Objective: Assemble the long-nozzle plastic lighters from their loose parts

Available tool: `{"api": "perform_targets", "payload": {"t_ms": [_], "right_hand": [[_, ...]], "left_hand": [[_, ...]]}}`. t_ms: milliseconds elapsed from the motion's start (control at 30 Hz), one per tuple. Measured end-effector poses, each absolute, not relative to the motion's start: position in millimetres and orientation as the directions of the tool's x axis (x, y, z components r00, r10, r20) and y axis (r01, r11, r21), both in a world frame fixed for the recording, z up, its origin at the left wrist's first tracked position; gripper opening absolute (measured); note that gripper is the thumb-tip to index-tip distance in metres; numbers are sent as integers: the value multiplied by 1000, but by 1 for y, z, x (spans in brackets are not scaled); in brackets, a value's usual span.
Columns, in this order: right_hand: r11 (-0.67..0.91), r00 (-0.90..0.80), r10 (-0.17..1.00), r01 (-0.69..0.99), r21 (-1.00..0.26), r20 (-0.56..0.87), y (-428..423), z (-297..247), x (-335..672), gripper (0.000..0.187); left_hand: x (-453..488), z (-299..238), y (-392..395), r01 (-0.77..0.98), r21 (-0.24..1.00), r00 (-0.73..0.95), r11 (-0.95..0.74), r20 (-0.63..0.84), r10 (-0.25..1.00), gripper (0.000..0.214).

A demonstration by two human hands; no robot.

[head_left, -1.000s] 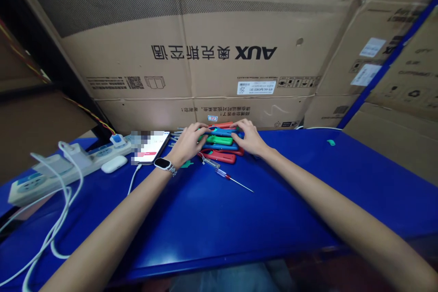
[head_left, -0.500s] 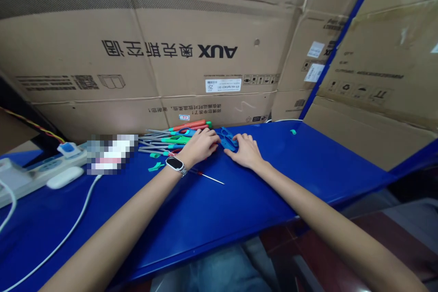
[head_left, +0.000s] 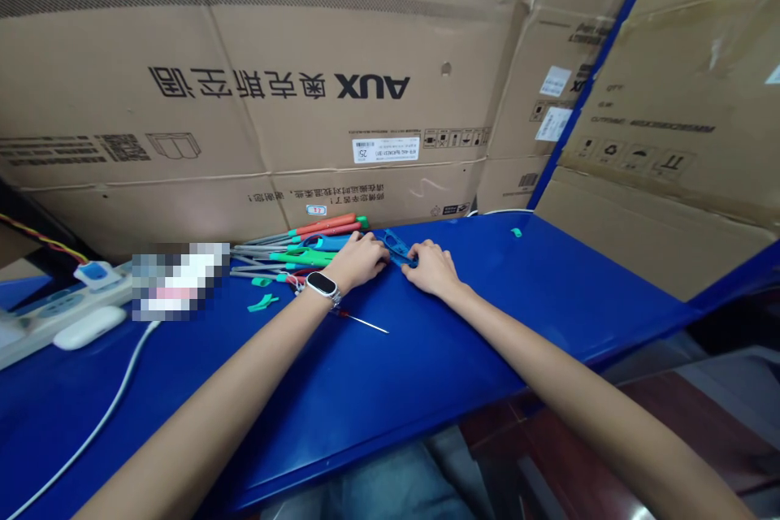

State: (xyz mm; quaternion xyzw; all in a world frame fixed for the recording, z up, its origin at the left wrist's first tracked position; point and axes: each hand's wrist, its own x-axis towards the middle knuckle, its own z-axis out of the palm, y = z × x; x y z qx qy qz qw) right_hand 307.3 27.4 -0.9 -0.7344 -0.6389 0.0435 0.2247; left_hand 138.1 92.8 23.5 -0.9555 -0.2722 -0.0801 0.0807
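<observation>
Blue plastic handle shells [head_left: 396, 244] lie in a small group on the blue table, between my two hands. My left hand [head_left: 358, 262], wearing a watch [head_left: 322, 283], is closed at their left side; its fingers curl under and hide whatever is in them. At the right side, my right hand [head_left: 431, 268] pinches the near edge of a blue shell between thumb and fingers. Long-nosed lighters [head_left: 305, 257] with red, blue and green handles are piled left of my left hand. Below that wrist lies a thin screwdriver [head_left: 366, 323], its handle partly covered.
Small teal plastic pieces [head_left: 263, 303] lie left of my left wrist, and another teal piece [head_left: 517, 232] is at the back right. A power strip [head_left: 67, 305], a white case [head_left: 89, 328] and a white cable [head_left: 122, 390] occupy the left. Cardboard [head_left: 274, 130] walls the back.
The view has shifted slightly, moving the scene leftward. My right fingers have drawn in closer on the blue shells, and the hands are a little nearer each other.
</observation>
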Motion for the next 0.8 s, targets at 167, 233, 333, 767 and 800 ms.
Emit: {"api": "perform_targets", "payload": {"t_ms": [167,233,333,767,800], "right_hand": [[-72,207,944,888,-455,256,22,-2,314,13],[-59,214,938,872,-485,271,19,-2,317,11],[-41,223,930,853,-520,293,13,-1,317,10],[-205,444,882,661,-722,156,0,-2,312,22],[-201,439,885,658,-726,153,0,-3,312,21]], "left_hand": [[138,29,84,535,-111,838,-837,197,509,15],[135,31,81,541,-98,830,-835,221,512,16],[126,34,75,550,-71,809,-832,290,511,15],[170,31,50,815,50,557,-577,206,804,19],[173,30,51,822,56,546,-567,205,812,15]]}}
